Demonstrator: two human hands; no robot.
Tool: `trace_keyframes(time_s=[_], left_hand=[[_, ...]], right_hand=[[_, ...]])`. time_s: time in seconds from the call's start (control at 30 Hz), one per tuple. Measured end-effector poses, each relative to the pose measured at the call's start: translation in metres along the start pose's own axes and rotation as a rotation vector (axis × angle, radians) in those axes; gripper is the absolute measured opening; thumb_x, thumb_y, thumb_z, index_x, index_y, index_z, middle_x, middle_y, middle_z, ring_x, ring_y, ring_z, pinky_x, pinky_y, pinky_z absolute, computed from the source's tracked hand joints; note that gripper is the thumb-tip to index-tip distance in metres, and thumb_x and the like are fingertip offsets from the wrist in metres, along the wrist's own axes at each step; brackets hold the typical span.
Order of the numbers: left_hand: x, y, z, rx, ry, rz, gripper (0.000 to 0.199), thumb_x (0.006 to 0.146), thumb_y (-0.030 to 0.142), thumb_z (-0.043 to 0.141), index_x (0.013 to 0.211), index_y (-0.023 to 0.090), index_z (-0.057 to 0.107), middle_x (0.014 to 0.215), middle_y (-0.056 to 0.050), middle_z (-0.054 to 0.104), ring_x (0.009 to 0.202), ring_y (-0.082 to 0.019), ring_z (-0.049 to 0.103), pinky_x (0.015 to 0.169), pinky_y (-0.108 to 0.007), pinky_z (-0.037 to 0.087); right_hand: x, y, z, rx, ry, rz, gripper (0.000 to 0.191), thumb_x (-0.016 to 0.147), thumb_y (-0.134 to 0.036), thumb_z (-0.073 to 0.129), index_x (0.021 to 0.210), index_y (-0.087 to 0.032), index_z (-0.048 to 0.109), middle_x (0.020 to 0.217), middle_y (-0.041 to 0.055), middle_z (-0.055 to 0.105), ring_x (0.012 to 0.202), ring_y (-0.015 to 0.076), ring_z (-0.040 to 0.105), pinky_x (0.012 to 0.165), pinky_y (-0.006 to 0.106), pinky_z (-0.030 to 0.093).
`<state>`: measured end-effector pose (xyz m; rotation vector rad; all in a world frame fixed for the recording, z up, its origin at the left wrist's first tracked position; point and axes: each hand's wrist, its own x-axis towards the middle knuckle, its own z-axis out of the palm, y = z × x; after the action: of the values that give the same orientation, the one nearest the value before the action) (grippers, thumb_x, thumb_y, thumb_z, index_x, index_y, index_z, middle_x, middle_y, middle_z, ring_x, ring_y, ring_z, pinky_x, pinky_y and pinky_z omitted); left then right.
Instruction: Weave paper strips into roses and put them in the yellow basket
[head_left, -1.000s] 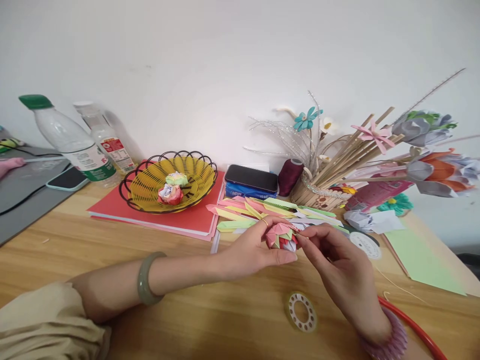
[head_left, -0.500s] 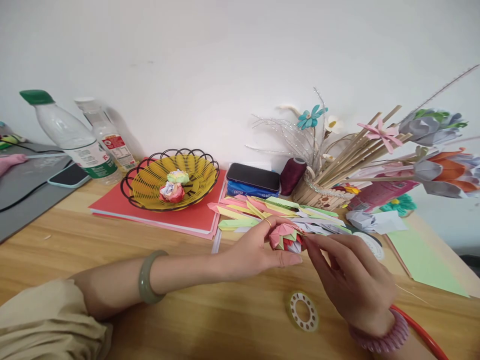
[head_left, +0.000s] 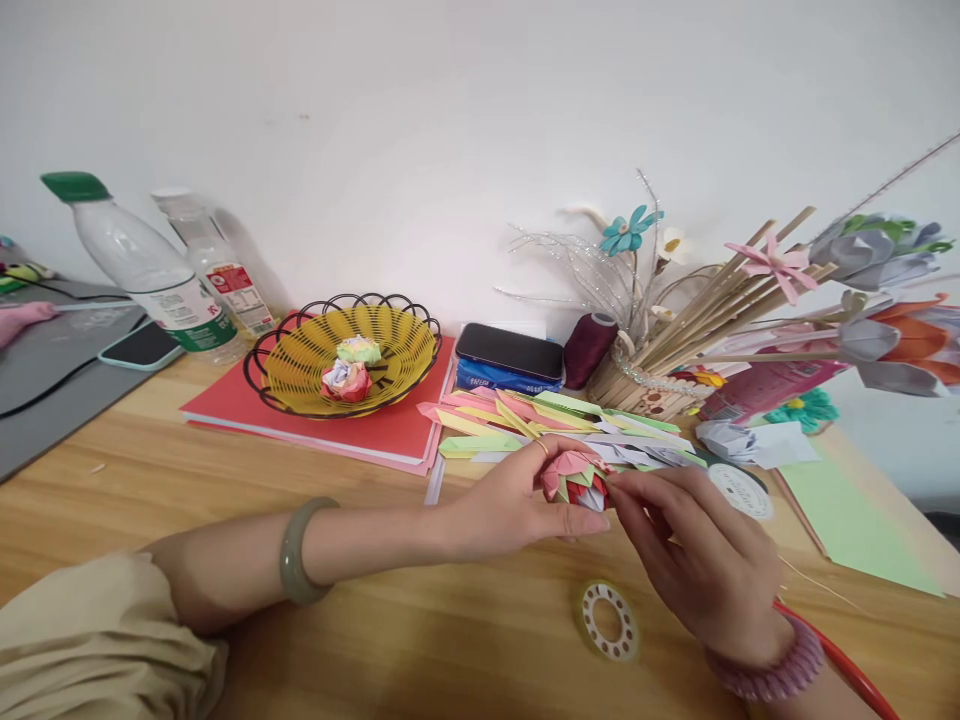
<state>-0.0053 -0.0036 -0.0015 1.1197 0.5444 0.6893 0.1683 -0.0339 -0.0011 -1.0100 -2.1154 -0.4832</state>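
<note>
paper flower [head_left: 576, 480] in left hand [head_left: 499, 508], right hand [head_left: 701, 550] pinching perhaps its edge

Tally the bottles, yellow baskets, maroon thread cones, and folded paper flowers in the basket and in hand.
Bottles: 2
Yellow basket: 1
Maroon thread cone: 1
Paper flowers in basket: 2
Paper flower in left hand: 1
Total: 7

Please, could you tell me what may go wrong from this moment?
The paper flower sits between the thumb and fingers of the left hand; squeezing too hard might crush its folded petals.

The right hand works at the flower's right edge, so a strong pull could tear or loosen the paper there.

The folded paper strips lie loose just behind the hands; a careless move might scatter them.
</note>
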Motion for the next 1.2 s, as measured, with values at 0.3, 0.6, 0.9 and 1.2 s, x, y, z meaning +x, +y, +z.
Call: trace_keyframes(time_s=[0.3,0.6,0.9,1.2], left_hand=[[0.001,0.000,-0.002,0.047,0.041,0.016,0.046,0.064,0.025,0.068,0.103,0.018,0.045,0.086,0.000,0.050,0.073,-0.010,0.047,0.069,-0.027,0.039],[-0.001,0.000,-0.002,0.194,0.076,0.060,0.053,0.065,0.028,0.068,0.111,0.018,0.043,0.099,-0.004,0.052,0.087,-0.014,0.048,0.077,-0.027,0.039],[-0.003,0.000,-0.002,0.270,0.090,0.073,0.056,0.067,0.031,0.066,0.116,0.018,0.043,0.096,-0.003,0.050,0.075,-0.011,0.044,0.068,-0.024,0.037],[-0.003,0.000,-0.004,0.405,0.114,0.069,0.057,0.067,0.035,0.065,0.117,0.020,0.044,0.094,-0.002,0.051,0.072,-0.010,0.043,0.065,-0.023,0.037]], right_hand=[[0.010,-0.008,0.000,0.303,-0.094,0.354,0.007,0.082,-0.015,0.052,0.083,-0.021,0.057,0.070,-0.0001,0.054,0.054,0.0091,0.048,0.046,0.021,0.040],[0.014,-0.009,0.000,0.442,-0.231,0.709,0.019,0.081,-0.036,0.051,0.074,-0.020,0.058,0.065,0.0005,0.059,0.056,0.0120,0.053,0.044,0.022,0.041],[0.004,-0.012,0.002,0.043,-0.006,0.259,0.005,0.078,-0.018,0.059,0.082,-0.018,0.058,0.066,-0.0007,0.058,0.044,0.0057,0.045,0.043,0.020,0.037],[0.002,0.000,-0.004,-0.239,-0.040,-0.101,0.025,0.075,-0.015,0.063,0.100,-0.016,0.057,0.073,0.0012,0.065,0.061,0.0102,0.059,0.057,0.022,0.043]])
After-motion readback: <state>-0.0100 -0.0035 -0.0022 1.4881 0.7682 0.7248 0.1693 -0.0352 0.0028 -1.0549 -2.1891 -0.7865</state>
